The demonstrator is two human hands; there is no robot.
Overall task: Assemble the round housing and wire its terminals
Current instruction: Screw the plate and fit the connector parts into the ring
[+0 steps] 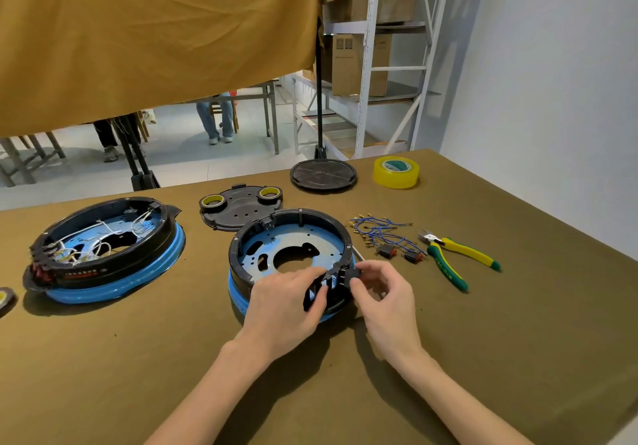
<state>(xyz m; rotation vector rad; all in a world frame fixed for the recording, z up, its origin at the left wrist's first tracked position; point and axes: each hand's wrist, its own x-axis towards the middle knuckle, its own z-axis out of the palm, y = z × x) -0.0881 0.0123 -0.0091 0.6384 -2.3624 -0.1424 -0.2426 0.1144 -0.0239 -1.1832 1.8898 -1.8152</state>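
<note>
From the head camera I'm looking down at the round housing (291, 254), sitting near the middle of the table (483, 358), black ring on a blue base. Inside it I'm seeing only the blue perforated plate with its big central opening and a black fitting at the far rim. Over by the left edge a second housing (103, 251) is lying tilted, and that one is carrying white wires and terminals inside.

The left hand (286, 306) is reaching over the near rim, fingers curled and gripping the black slotted bracket (319, 292) there. The right hand (383, 292) is pinching a small black switch (352, 273) between thumb and fingertips, holding it right against the rim's outer right side.

Toward the right edge a bundle of blue wires (379, 232) with brass terminals is lying loose, two more switches (400, 253) at its near end, and the yellow-green cutters (455, 258) just beside them. At the far edge I'm seeing a yellow tape roll (396, 171), a black round lid (323, 174), and a black cover plate (241, 206) carrying two small tape rolls.

The hands are hiding the near rim, so I can't tell whether the switch is seated. A thin pale rod behind the right hand is too covered to identify.
</note>
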